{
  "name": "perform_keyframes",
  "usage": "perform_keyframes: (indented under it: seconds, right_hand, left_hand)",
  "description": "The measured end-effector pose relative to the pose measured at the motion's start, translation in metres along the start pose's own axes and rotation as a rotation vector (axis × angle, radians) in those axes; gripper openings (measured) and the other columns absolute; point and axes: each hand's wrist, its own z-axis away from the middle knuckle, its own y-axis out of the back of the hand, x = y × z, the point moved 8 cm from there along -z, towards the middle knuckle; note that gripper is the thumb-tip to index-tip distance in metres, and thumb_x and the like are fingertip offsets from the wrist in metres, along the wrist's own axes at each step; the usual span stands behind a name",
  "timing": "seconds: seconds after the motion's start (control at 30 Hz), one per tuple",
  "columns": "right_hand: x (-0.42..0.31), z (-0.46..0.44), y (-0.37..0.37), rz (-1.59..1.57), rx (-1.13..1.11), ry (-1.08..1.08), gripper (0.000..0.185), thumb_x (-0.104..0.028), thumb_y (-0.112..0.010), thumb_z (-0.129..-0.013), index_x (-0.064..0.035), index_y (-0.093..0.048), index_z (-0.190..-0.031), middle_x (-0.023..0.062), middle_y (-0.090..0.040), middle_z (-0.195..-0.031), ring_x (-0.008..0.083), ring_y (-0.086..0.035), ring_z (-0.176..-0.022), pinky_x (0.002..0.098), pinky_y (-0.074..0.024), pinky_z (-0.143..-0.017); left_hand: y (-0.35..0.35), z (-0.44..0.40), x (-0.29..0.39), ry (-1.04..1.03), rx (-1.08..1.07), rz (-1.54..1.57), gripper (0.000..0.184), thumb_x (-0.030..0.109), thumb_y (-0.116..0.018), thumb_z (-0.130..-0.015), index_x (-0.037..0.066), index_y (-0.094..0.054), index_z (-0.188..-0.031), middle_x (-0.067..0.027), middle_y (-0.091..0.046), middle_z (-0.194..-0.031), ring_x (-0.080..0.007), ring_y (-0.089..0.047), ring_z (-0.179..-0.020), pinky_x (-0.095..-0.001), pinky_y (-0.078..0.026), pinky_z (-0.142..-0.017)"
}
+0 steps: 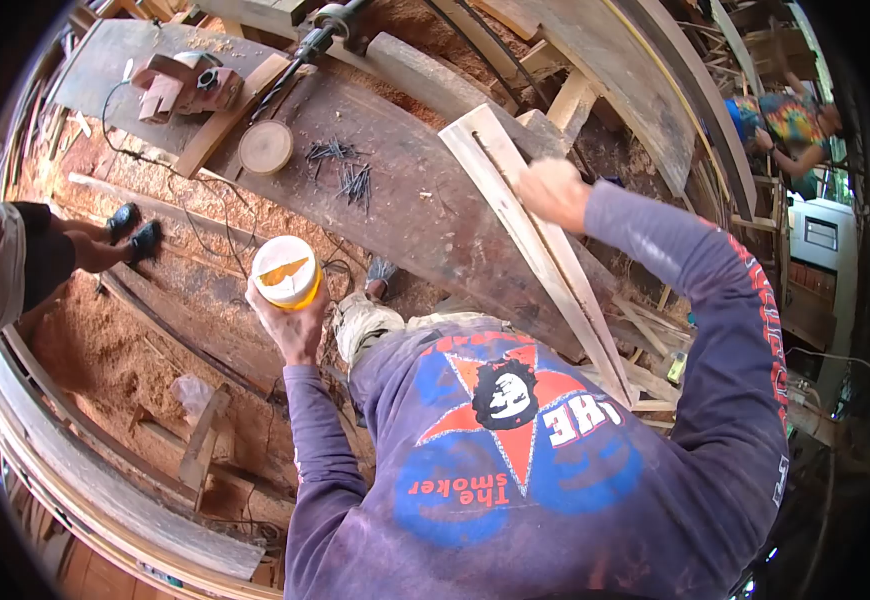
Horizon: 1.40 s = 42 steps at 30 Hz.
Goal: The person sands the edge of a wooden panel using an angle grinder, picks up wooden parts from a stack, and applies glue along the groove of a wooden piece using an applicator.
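My left hand (293, 330) is wrapped round a yellow jar (293, 272) with a white top. A cut-out in the top shows orange-brown inside. My right hand (552, 195) is closed in a fist over a long pale wooden piece (500, 165) with a narrow slot along it. Whatever that fist may hold is hidden. The slotted wood slants across the plank bench (405, 190) toward my right side. A pile of dark nails (353, 180) lies on the bench between my hands, beside a round wooden disc (266, 148).
A power planer (190, 85) with a cord sits at the far left of the bench, near a drill with a long bit (280, 90). Sawdust (105, 340) covers the floor. One person (55, 245) stands at left, another (790, 130) at far right. Boards surround me.
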Motion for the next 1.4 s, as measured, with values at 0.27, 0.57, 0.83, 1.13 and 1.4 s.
perform_keyframes:
  seconds: [0.27,0.57,0.83,1.13,1.4]
  right_hand:
    - [0.043,0.138,-0.027,-0.344,-0.085,-0.385,0.015,-0.015,-0.065,-0.086,-0.006,-0.077,-0.085,0.0168,-0.073,-0.077,0.0366,-0.074,-0.075,0.0451,-0.0585,-0.065]
    - [0.022,0.268,0.093,-0.577,0.53,-0.241,0.02,-0.006,-0.067,-0.086,-0.0063,-0.069,-0.106,0.0107,-0.065,-0.093,0.0288,-0.068,-0.081,0.0373,-0.0565,-0.066]
    - [-0.026,0.21,0.04,-0.164,0.512,-0.255,0.019,-0.013,-0.06,-0.088,0.0,-0.068,-0.1,0.0104,-0.067,-0.089,0.0224,-0.07,-0.077,0.0338,-0.057,-0.059]
    - [0.029,0.191,-0.01,-0.744,0.062,0.103,0.017,-0.019,-0.067,-0.086,-0.0069,-0.077,-0.093,0.0175,-0.074,-0.091,0.0385,-0.072,-0.084,0.0496,-0.0569,-0.075]
    - [0.067,0.202,-0.046,-1.492,0.272,-0.23,0.012,-0.011,-0.071,-0.09,0.0006,-0.072,-0.094,0.0092,-0.07,-0.078,0.0156,-0.068,-0.075,0.0339,-0.0533,-0.069]
  left_hand:
    - [-0.073,-0.027,0.053,-0.263,-0.312,-0.106,0.104,0.026,-0.092,-0.064,0.0,-0.036,-0.148,-0.0212,-0.051,-0.13,-0.039,-0.053,-0.122,-0.0479,-0.043,-0.109]
    - [-0.249,0.031,0.17,-0.804,-0.858,-0.078,0.102,0.017,-0.09,-0.053,0.001,-0.044,-0.143,-0.0222,-0.054,-0.131,-0.0434,-0.051,-0.124,-0.0524,-0.044,-0.107]
    - [-0.301,0.114,0.231,-0.926,-1.071,-0.12,0.101,0.04,-0.094,-0.056,0.001,-0.051,-0.139,-0.0237,-0.056,-0.126,-0.043,-0.053,-0.118,-0.0514,-0.043,-0.105]
    - [-0.278,0.13,0.226,-0.859,-0.985,-0.116,0.105,0.032,-0.091,-0.056,-0.001,-0.043,-0.144,-0.0222,-0.053,-0.133,-0.0423,-0.051,-0.127,-0.0514,-0.042,-0.11]
    - [-0.244,0.064,0.217,-0.795,-0.682,-0.222,0.103,0.032,-0.09,-0.057,-0.003,-0.043,-0.143,-0.0236,-0.052,-0.133,-0.0446,-0.05,-0.126,-0.0525,-0.042,-0.111]
